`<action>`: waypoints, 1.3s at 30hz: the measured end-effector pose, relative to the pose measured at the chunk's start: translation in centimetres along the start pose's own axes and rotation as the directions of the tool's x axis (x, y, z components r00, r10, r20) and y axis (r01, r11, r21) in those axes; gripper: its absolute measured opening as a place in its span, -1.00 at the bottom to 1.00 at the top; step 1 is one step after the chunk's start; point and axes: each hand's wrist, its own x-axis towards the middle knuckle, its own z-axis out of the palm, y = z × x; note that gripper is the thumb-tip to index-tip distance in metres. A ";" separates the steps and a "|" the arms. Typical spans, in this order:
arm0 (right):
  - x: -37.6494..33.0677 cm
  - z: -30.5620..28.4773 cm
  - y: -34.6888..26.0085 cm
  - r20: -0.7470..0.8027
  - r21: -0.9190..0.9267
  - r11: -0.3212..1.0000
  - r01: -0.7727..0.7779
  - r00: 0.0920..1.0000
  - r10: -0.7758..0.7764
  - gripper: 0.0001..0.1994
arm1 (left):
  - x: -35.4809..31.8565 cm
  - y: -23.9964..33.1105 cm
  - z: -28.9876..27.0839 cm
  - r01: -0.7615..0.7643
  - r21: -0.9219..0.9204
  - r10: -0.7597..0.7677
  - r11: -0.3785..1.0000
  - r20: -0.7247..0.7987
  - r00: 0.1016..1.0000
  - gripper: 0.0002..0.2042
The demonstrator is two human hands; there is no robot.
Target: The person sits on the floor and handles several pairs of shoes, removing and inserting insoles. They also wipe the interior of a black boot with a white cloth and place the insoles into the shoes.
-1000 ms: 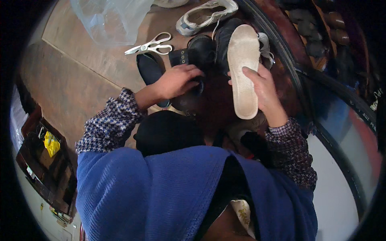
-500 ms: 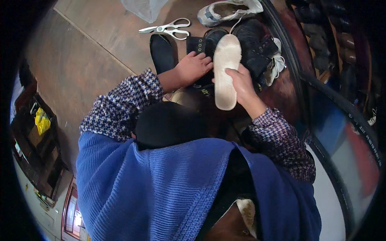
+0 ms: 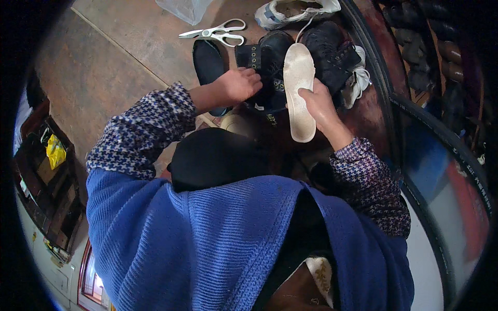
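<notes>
Beyond the hands (image 3: 280, 93), scissors (image 3: 217, 33) beside white sneaker (image 3: 290, 10).

Brown tiled floor (image 3: 109, 67) with pale grout lines, dark wooden shelf (image 3: 44, 176) at left, dim indoor light

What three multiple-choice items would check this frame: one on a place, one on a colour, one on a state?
1. Where do the scissors lie?
A. On the floor beyond the shoes
B. Inside the black shoe
C. In the left hand

2. What colour is the insole?
A. Red
B. Off-white
C. Green

3. How is the insole held?
A. Lying loose on the floor
B. Tucked inside a shoe
C. In the right hand's grip

Answers: 1 A, they rest on the tiled floor past the black shoe. 2 B, its surface is pale. 3 C, the right hand clasps it while the left hand rests on the shoe.
</notes>
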 end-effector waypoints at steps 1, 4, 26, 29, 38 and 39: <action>0.0 -0.1 -0.1 0.002 -0.052 0.999 0.004 1.000 -0.003 -0.68 | 0.1 0.0 0.0 0.139 -0.132 -0.134 0.981 0.045 0.990 -0.77; -0.7 -0.9 -1.3 0.007 -0.114 0.993 -0.013 1.000 0.014 -0.68 | 1.2 -0.3 -4.6 0.334 -0.698 -0.387 0.634 0.088 0.918 -0.74; -8.6 -5.5 -14.8 0.402 -0.788 0.566 0.240 0.898 0.177 -0.69 | 2.5 4.3 -3.5 -0.105 -0.987 -0.473 -0.123 -0.035 0.880 -0.82; -7.7 -5.7 -12.8 0.405 -0.825 0.495 0.273 0.896 0.181 -0.66 | 4.0 4.8 -2.5 -0.038 -0.999 -0.468 0.011 -0.039 0.883 -0.80; -3.9 -6.1 -8.4 0.391 -0.711 0.703 -0.010 0.825 0.407 -0.67 | 6.5 4.8 -2.0 0.013 -0.994 -0.430 0.112 -0.037 0.902 -0.79; -3.7 -5.6 -8.1 0.407 -0.684 0.730 -0.002 0.829 0.384 -0.67 | 6.6 4.8 -1.8 0.024 -0.992 -0.430 0.127 -0.033 0.902 -0.79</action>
